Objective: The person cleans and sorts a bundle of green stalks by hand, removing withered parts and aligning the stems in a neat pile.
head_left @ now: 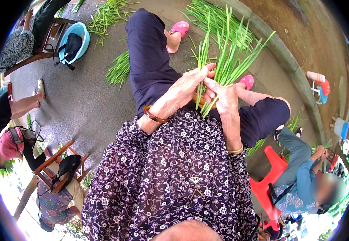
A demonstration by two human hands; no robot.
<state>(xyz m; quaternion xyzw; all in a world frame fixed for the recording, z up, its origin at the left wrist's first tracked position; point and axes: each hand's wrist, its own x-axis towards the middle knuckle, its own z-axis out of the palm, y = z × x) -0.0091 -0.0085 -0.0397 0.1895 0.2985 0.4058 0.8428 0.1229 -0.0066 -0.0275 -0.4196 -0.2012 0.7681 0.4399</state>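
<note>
My left hand (187, 87), with a brown bangle at its wrist, pinches a thin bundle of chives (203, 52) between thumb and fingers. Close beside it, my right hand (226, 97), a gold bracelet on the wrist, is closed around a thicker bunch of chives (231, 56). Both bundles point away from me with leaves fanned out, and their cut ends stick out below my hands. The two thumbs nearly meet over my lap.
Heaps of green stalks (208, 18) lie beyond my pink sandals, and a smaller pile (119, 68) is left of my leg. A blue basin (84, 40) holding a black bag stands far left. A red stool (268, 182) is at right. Several people sit around; a low curb (293, 60) curves along the right.
</note>
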